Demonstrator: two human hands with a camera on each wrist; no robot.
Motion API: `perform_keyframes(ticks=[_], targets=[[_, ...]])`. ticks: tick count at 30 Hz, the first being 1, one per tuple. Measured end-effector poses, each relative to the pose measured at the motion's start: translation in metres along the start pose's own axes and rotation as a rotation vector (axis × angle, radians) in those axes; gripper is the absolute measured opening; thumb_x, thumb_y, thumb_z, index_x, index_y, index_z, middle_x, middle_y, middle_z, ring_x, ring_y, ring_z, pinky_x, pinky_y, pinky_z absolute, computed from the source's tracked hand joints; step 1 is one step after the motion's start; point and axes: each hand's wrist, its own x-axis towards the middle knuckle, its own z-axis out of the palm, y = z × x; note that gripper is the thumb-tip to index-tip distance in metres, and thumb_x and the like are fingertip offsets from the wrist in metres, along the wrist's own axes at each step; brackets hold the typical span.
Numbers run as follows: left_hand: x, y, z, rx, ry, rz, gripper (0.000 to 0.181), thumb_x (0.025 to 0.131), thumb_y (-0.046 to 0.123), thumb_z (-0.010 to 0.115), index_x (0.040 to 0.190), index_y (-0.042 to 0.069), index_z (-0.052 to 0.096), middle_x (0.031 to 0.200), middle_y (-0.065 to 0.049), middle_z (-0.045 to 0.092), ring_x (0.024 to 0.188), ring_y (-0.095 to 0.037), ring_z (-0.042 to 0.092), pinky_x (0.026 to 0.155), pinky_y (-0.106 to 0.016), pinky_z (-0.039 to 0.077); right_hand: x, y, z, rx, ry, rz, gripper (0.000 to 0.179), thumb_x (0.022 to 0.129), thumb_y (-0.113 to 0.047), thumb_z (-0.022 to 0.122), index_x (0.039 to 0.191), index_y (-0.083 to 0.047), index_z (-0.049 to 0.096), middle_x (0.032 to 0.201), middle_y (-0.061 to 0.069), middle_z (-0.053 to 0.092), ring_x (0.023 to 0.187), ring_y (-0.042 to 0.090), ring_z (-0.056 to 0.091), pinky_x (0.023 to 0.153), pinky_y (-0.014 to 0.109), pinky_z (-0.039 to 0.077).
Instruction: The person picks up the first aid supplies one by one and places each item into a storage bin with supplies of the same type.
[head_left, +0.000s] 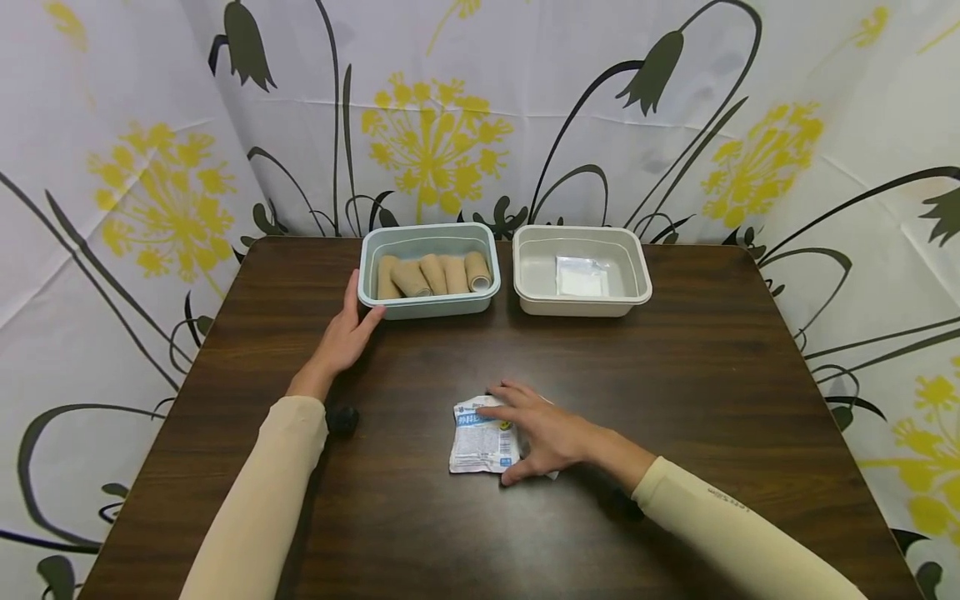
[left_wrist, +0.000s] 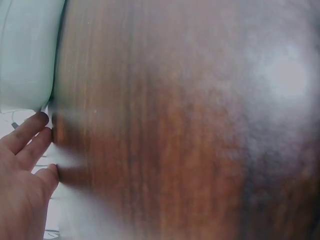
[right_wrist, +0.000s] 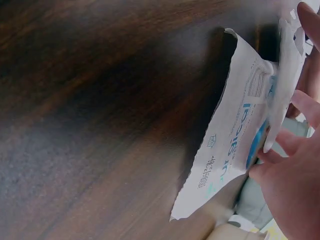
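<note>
My left hand (head_left: 347, 337) is at the left front corner of a blue-grey plastic tub (head_left: 427, 310), fingers extended along its side and thumb at its front rim. Several tan bandage rolls (head_left: 433, 273) lie inside that tub. Nearer the front, my right hand (head_left: 551, 429) spans a white packet (right_wrist: 287, 75), thumb at one edge and fingers at the opposite one. Beside and partly beneath it lies another white packet with blue print (head_left: 480, 437), largely uncovered on the left. The right wrist view shows this printed packet's face (right_wrist: 220, 145) tilted above the dark wood.
A beige tub (head_left: 577, 308) stands right of the blue-grey one, with a flat shiny packet (head_left: 582, 277) in it. Both tubs are near the far edge of the brown wooden table (head_left: 712, 375). A flower-printed curtain (head_left: 570, 50) hangs behind. Something small and black (head_left: 343, 421) is beside the left cuff.
</note>
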Motion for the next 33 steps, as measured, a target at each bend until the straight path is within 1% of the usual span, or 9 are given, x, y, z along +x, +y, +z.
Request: perform_keyframes(ticks=[4, 7, 10, 14, 19, 22, 25, 29, 33], targets=[[0.001, 0.0, 0.0, 0.001, -0.003, 0.001, 0.08, 0.101, 0.051, 0.044, 0.157, 0.033, -0.011, 0.161, -0.016, 0.015, 0.14, -0.046, 0.027, 0.109, -0.063, 0.02, 0.002, -0.001, 0.001, -0.046, 0.005, -0.021, 0.091, 0.07, -0.055, 0.084, 0.147, -0.023, 0.047, 0.156, 0.01, 0.03, 0.143, 0.032, 0.024, 0.112, 0.051, 0.025], [0.001, 0.0, 0.0, -0.002, -0.005, 0.003, 0.08, 0.102, 0.05, 0.044, 0.157, 0.034, -0.012, 0.162, -0.015, 0.014, 0.14, -0.046, 0.026, 0.109, -0.064, 0.02, 0.004, 0.0, 0.003, -0.08, 0.025, -0.035, 0.087, 0.07, -0.053, 0.084, 0.144, -0.023, 0.05, 0.153, 0.01, 0.035, 0.138, 0.029, 0.032, 0.11, 0.045, 0.031], [0.001, 0.0, 0.0, -0.006, -0.007, 0.003, 0.08, 0.102, 0.05, 0.045, 0.156, 0.035, -0.012, 0.162, -0.015, 0.013, 0.141, -0.045, 0.025, 0.109, -0.064, 0.02, 0.005, 0.0, 0.006, -0.096, 0.058, -0.044, 0.083, 0.07, -0.05, 0.084, 0.142, -0.022, 0.053, 0.149, 0.009, 0.04, 0.131, 0.024, 0.038, 0.104, 0.038, 0.039], [0.0, 0.002, -0.001, 0.001, -0.007, -0.003, 0.08, 0.102, 0.051, 0.044, 0.157, 0.034, -0.012, 0.162, -0.016, 0.014, 0.141, -0.045, 0.025, 0.109, -0.064, 0.02, 0.005, -0.001, 0.007, -0.089, 0.092, -0.05, 0.079, 0.071, -0.049, 0.084, 0.14, -0.022, 0.055, 0.146, 0.007, 0.042, 0.127, 0.02, 0.039, 0.1, 0.035, 0.041], [-0.001, 0.004, -0.001, 0.005, -0.007, -0.015, 0.081, 0.101, 0.054, 0.043, 0.157, 0.034, -0.012, 0.161, -0.016, 0.015, 0.141, -0.045, 0.025, 0.109, -0.063, 0.02, 0.004, -0.003, 0.004, -0.048, 0.1, -0.046, 0.078, 0.074, -0.047, 0.083, 0.141, -0.022, 0.053, 0.147, 0.006, 0.041, 0.13, 0.02, 0.037, 0.099, 0.039, 0.043], [-0.002, 0.004, -0.001, 0.007, -0.01, -0.017, 0.08, 0.101, 0.053, 0.042, 0.156, 0.034, -0.013, 0.162, -0.015, 0.014, 0.141, -0.045, 0.025, 0.109, -0.063, 0.019, 0.003, -0.004, -0.003, -0.002, 0.102, -0.043, 0.077, 0.076, -0.043, 0.083, 0.142, -0.021, 0.052, 0.148, 0.006, 0.039, 0.131, 0.021, 0.034, 0.099, 0.041, 0.043], [-0.002, 0.004, 0.0, 0.009, -0.011, -0.016, 0.079, 0.102, 0.051, 0.043, 0.156, 0.035, -0.013, 0.162, -0.015, 0.014, 0.141, -0.045, 0.025, 0.109, -0.063, 0.019, 0.003, -0.005, -0.015, 0.02, 0.117, -0.027, 0.076, 0.077, -0.04, 0.084, 0.143, -0.021, 0.051, 0.148, 0.006, 0.039, 0.129, 0.02, 0.034, 0.097, 0.04, 0.044], [-0.002, 0.003, 0.0, 0.002, -0.011, -0.015, 0.079, 0.103, 0.048, 0.044, 0.156, 0.034, -0.012, 0.162, -0.016, 0.014, 0.141, -0.046, 0.025, 0.109, -0.064, 0.019, 0.001, 0.0, -0.035, 0.022, 0.165, 0.023, 0.076, 0.076, -0.041, 0.084, 0.143, -0.022, 0.052, 0.148, 0.006, 0.04, 0.128, 0.021, 0.035, 0.097, 0.043, 0.043], [-0.002, 0.003, -0.001, -0.003, -0.019, -0.019, 0.079, 0.103, 0.048, 0.043, 0.156, 0.034, -0.013, 0.162, -0.016, 0.013, 0.141, -0.046, 0.024, 0.11, -0.064, 0.018, -0.001, 0.012, -0.055, 0.015, 0.233, 0.062, 0.079, 0.075, -0.043, 0.085, 0.143, -0.02, 0.052, 0.149, 0.009, 0.04, 0.131, 0.024, 0.034, 0.1, 0.046, 0.039]])
